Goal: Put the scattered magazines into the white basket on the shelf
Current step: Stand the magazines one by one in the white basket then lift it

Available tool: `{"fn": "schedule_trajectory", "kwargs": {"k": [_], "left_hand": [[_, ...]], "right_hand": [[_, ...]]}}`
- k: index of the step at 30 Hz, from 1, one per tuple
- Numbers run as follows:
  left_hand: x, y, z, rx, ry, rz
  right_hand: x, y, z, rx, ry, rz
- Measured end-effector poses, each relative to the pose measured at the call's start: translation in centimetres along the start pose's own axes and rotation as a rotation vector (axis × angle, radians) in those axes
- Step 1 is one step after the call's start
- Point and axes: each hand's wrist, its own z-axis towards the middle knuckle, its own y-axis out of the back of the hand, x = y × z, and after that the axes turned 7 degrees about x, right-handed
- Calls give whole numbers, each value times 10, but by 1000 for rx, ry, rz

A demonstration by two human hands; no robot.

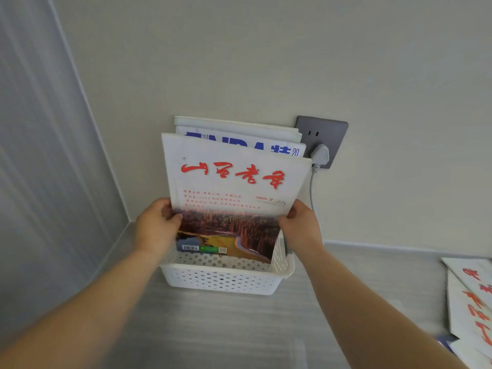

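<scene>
A white perforated basket stands on the grey shelf against the wall. A magazine with red calligraphy and a reddish landscape cover stands upright in it, leaning back. My left hand grips its left edge and my right hand grips its right edge. Behind it stand other magazines, one with big blue letters and a white one at the very back. More magazines with red lettering lie scattered at the shelf's right edge.
A grey wall socket with a white plug and its cable sits just right of the basket. A pale ribbed panel closes the left side. The grey shelf top stretches toward me.
</scene>
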Motion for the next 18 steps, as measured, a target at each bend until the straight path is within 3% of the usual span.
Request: {"fn": "schedule_trajectory", "kwargs": {"k": [4, 7, 18], "left_hand": [[-8, -6, 2, 11, -114, -62], [-18, -10, 10, 92, -35, -240], [-25, -17, 22, 199, 83, -441]], "right_hand": [[2, -6, 1, -87, -25, 69], [6, -13, 3, -150, -1, 128], [32, -24, 33, -95, -103, 307]]}}
